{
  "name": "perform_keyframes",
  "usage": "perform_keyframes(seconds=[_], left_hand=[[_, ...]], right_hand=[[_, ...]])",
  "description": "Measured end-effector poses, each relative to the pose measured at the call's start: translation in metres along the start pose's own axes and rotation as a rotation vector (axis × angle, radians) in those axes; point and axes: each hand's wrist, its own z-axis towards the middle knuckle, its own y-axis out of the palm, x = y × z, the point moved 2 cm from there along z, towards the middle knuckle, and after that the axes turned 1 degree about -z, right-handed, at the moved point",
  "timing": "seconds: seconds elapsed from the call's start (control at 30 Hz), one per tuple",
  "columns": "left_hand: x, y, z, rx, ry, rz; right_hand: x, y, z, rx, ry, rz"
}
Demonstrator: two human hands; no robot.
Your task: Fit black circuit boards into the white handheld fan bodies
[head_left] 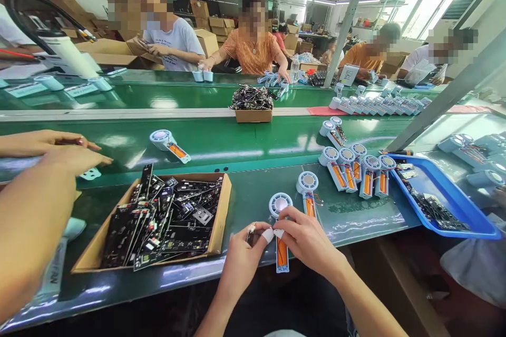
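My left hand [240, 253] is closed, with a small dark circuit board [250, 235] partly showing between its fingers. My right hand [310, 237] pinches with thumb and forefinger, its tips meeting those of the left; what lies between them is too small to make out. White covers wrap some fingertips. Right under both hands is a light-blue handheld fan [282, 260], its handle exposing an orange battery cell. Just behind the right hand lies another opened fan [307, 183] with loose thin wires.
A cardboard box of black circuit boards [226, 210] stands to the left. Several opened fans [356, 168] and a blue tray [438, 179] are on the right. A co-worker's arms [39, 184] reach in from the left. A green conveyor [221, 139] runs behind, carrying one fan [169, 145].
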Motion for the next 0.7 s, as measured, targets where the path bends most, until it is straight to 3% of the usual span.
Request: perform_keyframes(seconds=[0.2,0.37,0.5,0.7], left_hand=[[-0.001,0.005,0.001,-0.010,-0.081,-0.144],[-0.004,0.008,0.000,-0.079,-0.170,-0.255],[-0.009,0.002,-0.005,-0.077,-0.125,-0.128],[-0.008,-0.002,-0.009,-0.067,-0.009,0.070]], right_hand=[[-0.002,0.005,-0.005,0.009,0.041,0.058],[-0.003,0.019,-0.011,0.168,0.096,0.108],[-0.002,0.024,-0.011,0.263,0.080,0.066],[-0.010,0.012,0.003,0.031,-0.091,-0.340]])
